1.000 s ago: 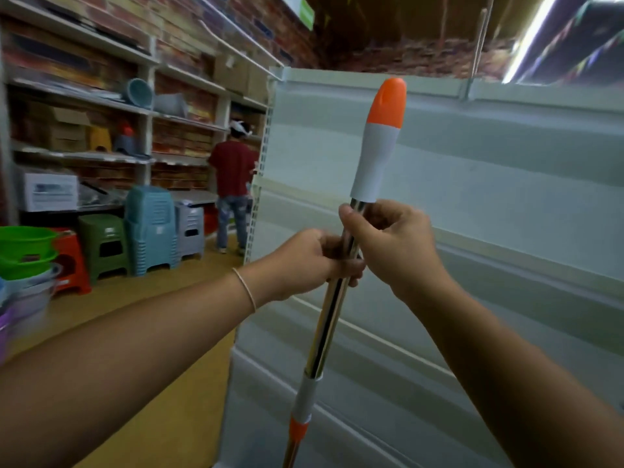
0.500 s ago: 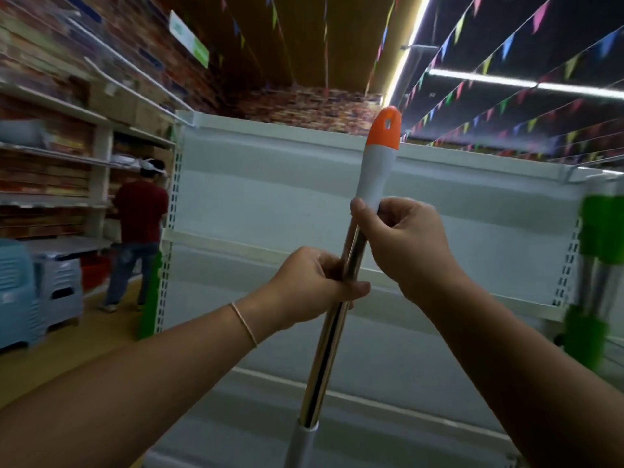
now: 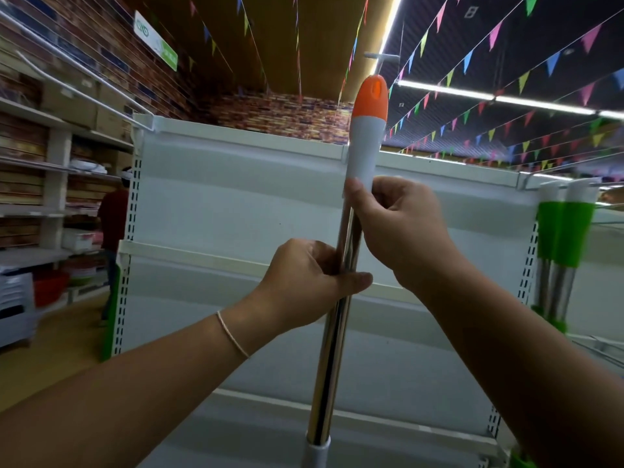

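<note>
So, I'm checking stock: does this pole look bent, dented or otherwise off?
Nothing stands out. The pole runs straight, its chrome shows no dents, and the orange-tipped grip sits in line. The left hand and right hand both grip it. Its lower end is out of view.

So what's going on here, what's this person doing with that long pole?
A person in a shop aisle holds a metal pole upright in front of a white shelving unit. The left hand grips the shiny shaft. The right hand holds it just above, at the base of the white, orange-tipped handle. Similar green-handled poles hang at the right. Another person stands by the shelves on the far left.
</note>
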Tool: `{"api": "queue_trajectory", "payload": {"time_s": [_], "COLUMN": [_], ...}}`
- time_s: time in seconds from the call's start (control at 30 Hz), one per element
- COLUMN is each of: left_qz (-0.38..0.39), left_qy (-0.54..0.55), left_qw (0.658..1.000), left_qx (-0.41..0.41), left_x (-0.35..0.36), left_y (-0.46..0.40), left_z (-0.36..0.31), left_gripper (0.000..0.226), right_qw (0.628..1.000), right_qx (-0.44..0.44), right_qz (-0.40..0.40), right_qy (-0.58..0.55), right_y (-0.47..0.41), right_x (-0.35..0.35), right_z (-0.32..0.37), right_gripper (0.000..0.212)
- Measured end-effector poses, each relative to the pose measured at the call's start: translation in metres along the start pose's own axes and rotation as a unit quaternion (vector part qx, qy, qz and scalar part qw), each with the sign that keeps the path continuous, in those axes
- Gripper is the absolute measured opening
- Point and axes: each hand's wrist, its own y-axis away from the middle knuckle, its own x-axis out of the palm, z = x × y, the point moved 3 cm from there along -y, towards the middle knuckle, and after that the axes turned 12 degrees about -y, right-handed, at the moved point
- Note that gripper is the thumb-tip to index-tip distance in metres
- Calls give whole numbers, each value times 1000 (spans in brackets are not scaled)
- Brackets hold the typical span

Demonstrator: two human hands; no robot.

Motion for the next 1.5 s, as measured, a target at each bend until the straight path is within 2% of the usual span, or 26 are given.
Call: {"api": "queue_trajectory", "payload": {"time_s": [0.73, 0.97, 1.13, 1.5], "left_qz": [29, -13, -14, 11], "left_qy": [-2, -29, -34, -30], "left_qw": [998, 999, 999, 997], "left_qx": [-49, -27, -31, -73], "left_x": [17, 18, 18, 30], "left_y": [-26, -26, -32, -42], "left_z": [17, 15, 15, 42], "left_gripper": [22, 19, 19, 16], "right_qw": [1000, 1000, 999, 999], "right_qx": [5, -4, -4, 38], "right_qz": [-6, -4, -3, -3], "right_qy": [0, -24, -40, -22], "right_y": [-19, -25, -31, -41], "right_x": [-1, -3, -3, 7], "right_z": [-31, -33, -35, -79], "right_gripper": [32, 31, 31, 37]}}
